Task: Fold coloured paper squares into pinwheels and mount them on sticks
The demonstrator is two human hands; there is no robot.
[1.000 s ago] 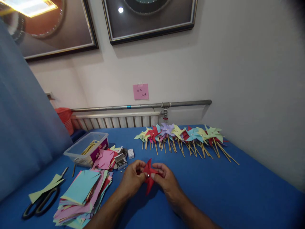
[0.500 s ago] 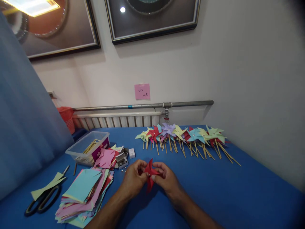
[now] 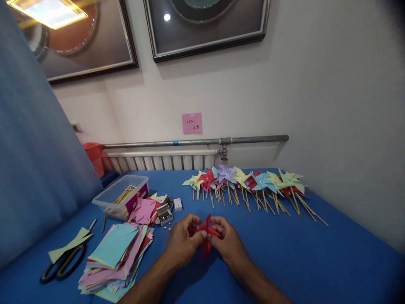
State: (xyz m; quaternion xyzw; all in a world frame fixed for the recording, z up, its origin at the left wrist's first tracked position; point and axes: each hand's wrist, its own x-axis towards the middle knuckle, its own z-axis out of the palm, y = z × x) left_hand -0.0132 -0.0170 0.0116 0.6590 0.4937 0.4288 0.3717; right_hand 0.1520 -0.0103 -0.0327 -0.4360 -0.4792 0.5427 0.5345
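Observation:
Both my hands meet over the blue table (image 3: 316, 261), pinching a folded red paper pinwheel (image 3: 207, 234) between them. My left hand (image 3: 183, 241) grips its left side with curled fingers. My right hand (image 3: 228, 241) pinches its right side and centre. The pinwheel's lower point hangs down between my wrists. A stack of coloured paper squares (image 3: 115, 257) lies just left of my left forearm.
A row of finished pinwheels on wooden sticks (image 3: 249, 185) lies along the far side. A clear plastic box of sticks (image 3: 122, 196), small boxes of pins (image 3: 164, 214), loose pink paper (image 3: 142, 210) and black scissors (image 3: 63, 264) sit at left. A radiator and pipe (image 3: 196, 142) run behind.
The view has shifted slightly, so everything sits a little lower and to the right. My hands keep working the red pinwheel in the same spot.

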